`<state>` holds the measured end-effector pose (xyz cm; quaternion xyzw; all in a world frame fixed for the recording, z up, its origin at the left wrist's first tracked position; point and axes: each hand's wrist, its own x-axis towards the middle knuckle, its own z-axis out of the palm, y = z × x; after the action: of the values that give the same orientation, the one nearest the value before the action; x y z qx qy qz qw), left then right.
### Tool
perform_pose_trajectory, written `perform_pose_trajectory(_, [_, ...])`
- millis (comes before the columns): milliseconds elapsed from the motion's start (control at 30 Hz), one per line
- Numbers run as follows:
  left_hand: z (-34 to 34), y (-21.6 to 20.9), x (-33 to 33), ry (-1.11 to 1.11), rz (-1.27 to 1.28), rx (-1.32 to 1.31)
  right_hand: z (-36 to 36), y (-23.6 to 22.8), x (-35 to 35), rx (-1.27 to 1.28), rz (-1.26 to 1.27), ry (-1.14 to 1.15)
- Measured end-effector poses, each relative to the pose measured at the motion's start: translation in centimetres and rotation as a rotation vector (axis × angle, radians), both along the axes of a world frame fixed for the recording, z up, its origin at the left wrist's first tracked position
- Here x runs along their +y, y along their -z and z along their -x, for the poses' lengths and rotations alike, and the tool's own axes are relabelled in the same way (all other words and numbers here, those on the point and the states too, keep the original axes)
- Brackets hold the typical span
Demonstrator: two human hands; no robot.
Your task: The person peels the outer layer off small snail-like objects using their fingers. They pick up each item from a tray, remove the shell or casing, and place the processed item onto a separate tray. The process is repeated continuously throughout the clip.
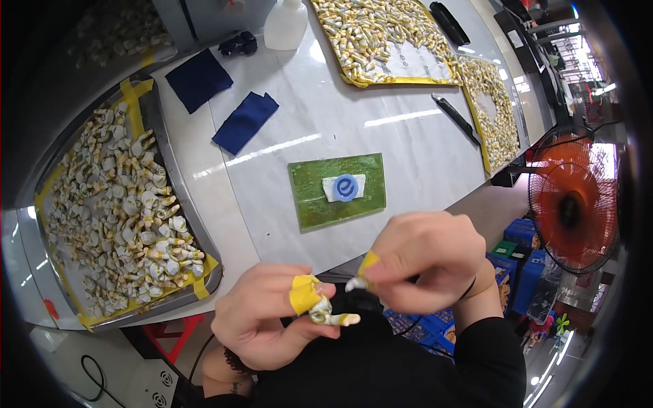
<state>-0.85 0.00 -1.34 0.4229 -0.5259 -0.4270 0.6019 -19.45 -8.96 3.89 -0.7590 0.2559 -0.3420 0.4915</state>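
Observation:
My left hand (265,319) is closed in front of my body, pinching a small white figurine (321,314) between thumb and finger. The figurine has a pale yellowish, narrow end that points to the right. Yellow tape wraps a finger of this hand. Close by on the right, my right hand (428,262) is also closed, with yellow tape on a fingertip. At its thumb and finger shows a small greyish-white piece (354,283), too small to name. The two hands are apart. Beyond them, a green slab (313,211) lies on the table, bearing a white block with a round blue piece on top.
At left stands a tray (211,241) heaped with similar small figurines. Two more yellow-edged trays (401,81) (484,153) hold small pieces at the back right. A black-handled knife (457,119), two navy cloths (245,122) (198,80) and a white bottle (286,26) lie around; an orange fan (571,204) stands right.

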Motion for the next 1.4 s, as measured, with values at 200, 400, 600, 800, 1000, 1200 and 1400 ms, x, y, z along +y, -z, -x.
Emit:
perform_pose_trajectory(200, [0.3,-0.3,0.0,0.020,-0.032,0.024,-0.4,0.0,0.6,-0.064,0.033,-0.021])
perform_pose_trajectory(400, [0.1,-1.3,-0.8,0.041,0.045,-0.036,-0.8,-0.1,0.6,-0.052,0.037,-0.089])
perform_pose_trajectory(600, [-0.1,-1.7,-0.8,0.026,0.086,-0.114,-0.9,-0.4,0.7,-0.070,0.007,-0.098])
perform_pose_trajectory(800, [-0.2,-1.6,-0.8,0.027,0.093,-0.152,-1.0,-0.2,1.0,-0.076,0.048,-0.049])
perform_pose_trajectory(1000, [0.8,-1.5,-1.4,-0.074,0.038,-0.100,-0.5,0.1,1.1,0.011,0.181,0.000])
perform_pose_trajectory(1200, [0.6,-0.4,-1.3,-0.063,0.121,-0.129,-0.6,0.3,0.9,-0.055,0.112,-0.030])
perform_pose_trajectory(1400, [0.2,-1.3,-0.7,0.199,-0.305,0.384,-0.1,-0.2,-0.3,-0.002,-0.083,-0.113])
